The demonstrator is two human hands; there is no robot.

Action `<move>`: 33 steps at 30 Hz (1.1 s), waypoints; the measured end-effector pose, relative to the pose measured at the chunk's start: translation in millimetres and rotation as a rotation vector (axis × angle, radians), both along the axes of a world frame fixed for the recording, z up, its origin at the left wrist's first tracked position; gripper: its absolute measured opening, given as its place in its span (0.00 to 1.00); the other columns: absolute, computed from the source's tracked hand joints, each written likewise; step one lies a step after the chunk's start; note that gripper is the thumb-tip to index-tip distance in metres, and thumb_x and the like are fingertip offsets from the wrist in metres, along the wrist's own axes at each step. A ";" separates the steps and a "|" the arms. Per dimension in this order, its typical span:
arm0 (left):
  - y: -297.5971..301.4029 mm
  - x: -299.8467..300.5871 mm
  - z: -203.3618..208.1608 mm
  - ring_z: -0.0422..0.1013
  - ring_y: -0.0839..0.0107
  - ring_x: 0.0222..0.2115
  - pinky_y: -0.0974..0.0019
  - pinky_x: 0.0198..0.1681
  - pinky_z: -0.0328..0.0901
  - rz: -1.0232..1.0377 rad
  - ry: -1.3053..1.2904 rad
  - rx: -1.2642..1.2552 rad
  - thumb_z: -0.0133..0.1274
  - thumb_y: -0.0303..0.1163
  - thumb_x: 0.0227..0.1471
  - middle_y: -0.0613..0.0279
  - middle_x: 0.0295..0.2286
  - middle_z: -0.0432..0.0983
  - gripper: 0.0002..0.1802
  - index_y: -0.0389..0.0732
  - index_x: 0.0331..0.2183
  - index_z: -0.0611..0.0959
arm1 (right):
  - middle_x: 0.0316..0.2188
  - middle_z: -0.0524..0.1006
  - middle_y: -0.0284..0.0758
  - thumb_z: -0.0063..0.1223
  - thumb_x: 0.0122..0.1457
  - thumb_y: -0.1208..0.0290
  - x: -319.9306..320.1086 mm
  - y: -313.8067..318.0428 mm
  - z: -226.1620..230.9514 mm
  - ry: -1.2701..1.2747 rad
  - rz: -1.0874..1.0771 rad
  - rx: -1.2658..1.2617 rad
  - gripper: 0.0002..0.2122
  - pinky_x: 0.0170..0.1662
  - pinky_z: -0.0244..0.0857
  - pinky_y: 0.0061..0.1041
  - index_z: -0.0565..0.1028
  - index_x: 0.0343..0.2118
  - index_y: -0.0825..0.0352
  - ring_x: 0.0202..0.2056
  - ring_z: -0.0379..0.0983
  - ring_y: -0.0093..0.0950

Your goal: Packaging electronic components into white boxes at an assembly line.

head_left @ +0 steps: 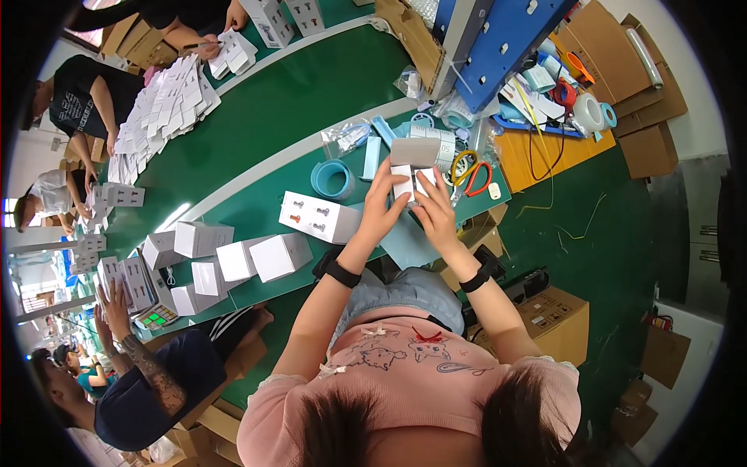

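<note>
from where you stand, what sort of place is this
Likely a packing workshop: white boxes line a green workbench, a co-worker is busy beside it, and brown corrugated cartons stand at the right.

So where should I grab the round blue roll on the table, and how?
Probably by its rim. Come from above: the round blue roll has its hole facing up, so fingers could dip inside while a thumb presses the outer wall. The left hand is nearer, but busy with the small white box.

White boxes (282, 258) on green bench (261, 214)
</note>
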State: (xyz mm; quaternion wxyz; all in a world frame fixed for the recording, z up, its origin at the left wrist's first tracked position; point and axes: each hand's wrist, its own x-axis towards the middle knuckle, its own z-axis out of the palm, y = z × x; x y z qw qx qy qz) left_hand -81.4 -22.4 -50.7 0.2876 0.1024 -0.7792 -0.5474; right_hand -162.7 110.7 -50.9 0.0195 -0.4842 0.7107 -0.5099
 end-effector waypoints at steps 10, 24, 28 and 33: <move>3.9 5.8 22.6 0.56 0.50 0.54 0.56 0.54 0.54 0.049 -0.026 0.019 0.56 0.20 0.39 0.51 0.50 0.61 0.32 0.39 0.49 0.65 | 0.56 0.59 0.42 0.53 0.49 0.78 -19.3 -7.1 36.5 -0.737 0.045 -0.552 0.33 0.58 0.48 0.34 0.51 0.58 0.61 0.59 0.50 0.38; -8.2 13.1 31.1 0.55 0.52 0.54 0.57 0.52 0.58 -0.200 -0.018 -0.318 0.59 0.27 0.39 0.53 0.49 0.64 0.23 0.38 0.40 0.73 | 0.59 0.51 0.40 0.54 0.43 0.79 -32.3 1.0 3.6 -0.622 0.262 -0.074 0.31 0.57 0.50 0.29 0.60 0.55 0.63 0.60 0.48 0.36; -6.6 14.9 40.0 0.55 0.53 0.55 0.57 0.52 0.58 -0.144 -0.082 -0.432 0.59 0.24 0.38 0.55 0.47 0.67 0.26 0.38 0.44 0.74 | 0.58 0.56 0.40 0.56 0.41 0.82 -35.1 15.5 28.0 -0.417 0.346 -0.003 0.29 0.55 0.54 0.30 0.66 0.51 0.64 0.59 0.50 0.36; -8.8 9.6 39.9 0.56 0.54 0.54 0.58 0.51 0.60 -0.168 -0.069 -0.646 0.57 0.22 0.38 0.56 0.46 0.67 0.26 0.38 0.44 0.74 | 0.51 0.66 0.39 0.56 0.42 0.82 -37.3 18.4 25.6 0.012 0.196 0.022 0.18 0.51 0.61 0.31 0.75 0.41 0.66 0.56 0.57 0.39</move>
